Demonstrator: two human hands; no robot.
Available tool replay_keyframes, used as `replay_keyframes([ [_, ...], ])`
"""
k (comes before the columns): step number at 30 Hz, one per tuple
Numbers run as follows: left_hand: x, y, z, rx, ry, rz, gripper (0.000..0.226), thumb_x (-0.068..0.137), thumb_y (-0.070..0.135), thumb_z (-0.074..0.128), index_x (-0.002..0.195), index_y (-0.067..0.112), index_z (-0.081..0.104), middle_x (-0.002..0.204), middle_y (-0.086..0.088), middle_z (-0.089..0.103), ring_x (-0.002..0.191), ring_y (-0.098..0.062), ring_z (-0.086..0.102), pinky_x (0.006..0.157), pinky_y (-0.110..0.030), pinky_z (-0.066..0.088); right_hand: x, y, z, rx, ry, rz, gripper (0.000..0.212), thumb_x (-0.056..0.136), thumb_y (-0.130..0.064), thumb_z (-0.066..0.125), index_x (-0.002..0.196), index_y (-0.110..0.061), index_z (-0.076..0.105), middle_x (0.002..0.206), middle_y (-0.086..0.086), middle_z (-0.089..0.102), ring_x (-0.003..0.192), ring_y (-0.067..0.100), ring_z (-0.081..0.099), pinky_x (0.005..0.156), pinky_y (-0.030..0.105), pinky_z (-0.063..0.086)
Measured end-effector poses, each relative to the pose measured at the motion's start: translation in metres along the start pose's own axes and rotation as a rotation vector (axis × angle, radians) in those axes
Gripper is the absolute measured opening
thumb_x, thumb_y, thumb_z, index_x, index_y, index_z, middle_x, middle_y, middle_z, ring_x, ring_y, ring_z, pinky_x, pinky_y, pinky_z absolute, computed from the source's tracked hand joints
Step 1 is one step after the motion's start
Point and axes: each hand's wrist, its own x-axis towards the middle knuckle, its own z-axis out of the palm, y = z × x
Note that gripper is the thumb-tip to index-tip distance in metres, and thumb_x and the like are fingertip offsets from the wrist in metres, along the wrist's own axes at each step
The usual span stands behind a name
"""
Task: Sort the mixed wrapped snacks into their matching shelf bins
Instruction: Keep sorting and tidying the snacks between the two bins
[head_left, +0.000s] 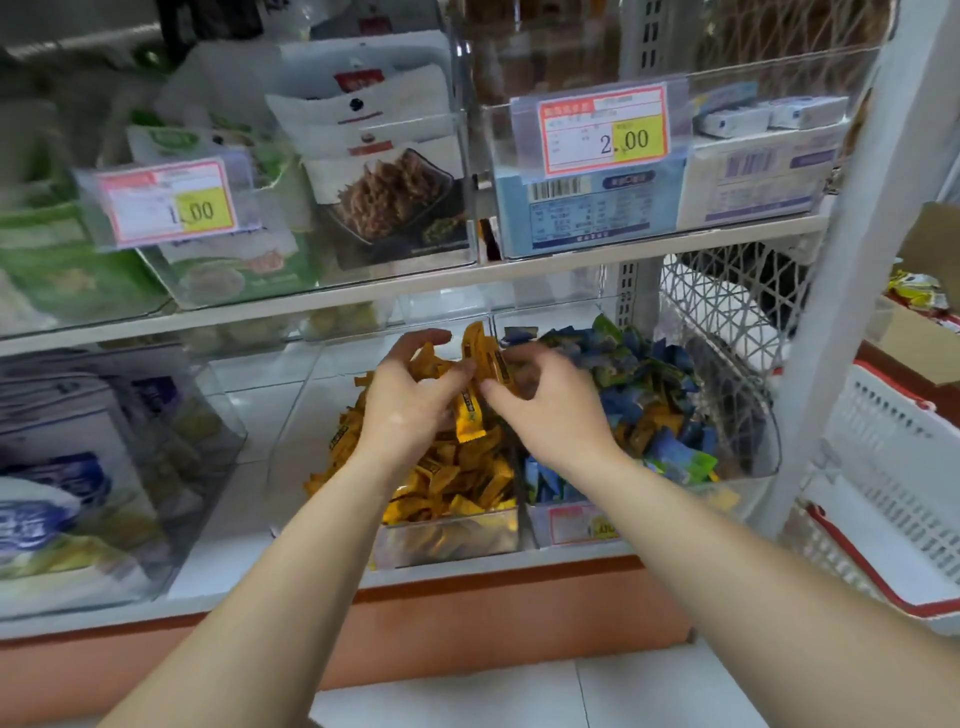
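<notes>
Both our bare forearms reach up from the bottom edge and meet at the middle of the frame. Our left hand (410, 400) shows its back to us, thumb lifted and fingers curled round a bunch of small orange wrapped snack packets (475, 374); one packet stands upright above the knuckles and another hangs below. Our right hand (550, 410) comes in just beside it, wrist angled inward, fingers bent and thumb pointing left, pinching the same bunch from the right side.

The bunch is held above the divide between two bins on the lower shelf. Just left of centre, a clear plastic bin (447, 540) is heaped with matching orange packets. At centre right, a second clear bin (753, 441) holds blue and green wrapped snacks (639, 364), with a few stray orange packets (644, 426) mixed in.

At the right edge stands a white slatted basket with a red rim (883, 467). On the upper shelf, red-bordered price tags (602, 130) hang on clear bins.
</notes>
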Motion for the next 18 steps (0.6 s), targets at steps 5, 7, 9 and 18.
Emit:
replay_keyframes([
  [5,0.01,-0.021,-0.041,0.604,0.084,0.08,0.033,0.088,0.039,0.069,0.119,0.036,0.058,0.097,0.002,0.074,0.084,-0.024,0.068,0.077,-0.038,0.055,0.003,-0.015,0.033,-0.407,-0.182,-0.08,0.041,0.089,-0.061,0.052,0.116,-0.033,0.066,0.104,-0.001,0.073,0.101,0.026,0.066,0.079,0.036,0.055],
  [7,0.011,-0.03,-0.052,0.846,0.047,0.044,0.043,0.089,0.045,0.066,0.13,0.033,0.057,0.117,-0.001,0.071,0.106,-0.028,0.065,0.087,-0.035,0.052,-0.001,-0.018,0.038,-0.494,-0.251,-0.116,0.043,0.09,-0.057,0.053,0.123,-0.031,0.065,0.12,0.002,0.068,0.115,0.03,0.059,0.091,0.04,0.05],
  [9,0.013,-0.035,-0.059,0.875,-0.003,-0.013,0.051,0.09,0.045,0.063,0.138,0.028,0.053,0.13,-0.005,0.064,0.117,-0.028,0.059,0.09,-0.035,0.049,-0.004,-0.018,0.036,-0.513,-0.252,-0.16,0.046,0.09,-0.053,0.055,0.129,-0.03,0.063,0.129,-0.001,0.063,0.123,0.029,0.051,0.099,0.043,0.046],
  [18,-0.011,0.004,-0.001,0.802,-0.152,0.387,0.029,0.092,0.039,0.059,0.119,0.03,0.065,0.116,0.007,0.068,0.1,-0.011,0.063,0.086,-0.03,0.051,-0.016,0.021,-0.052,-0.441,-0.163,-0.099,0.03,0.087,-0.038,0.066,0.112,-0.023,0.071,0.116,-0.001,0.066,0.111,0.021,0.057,0.09,0.035,0.047],
])
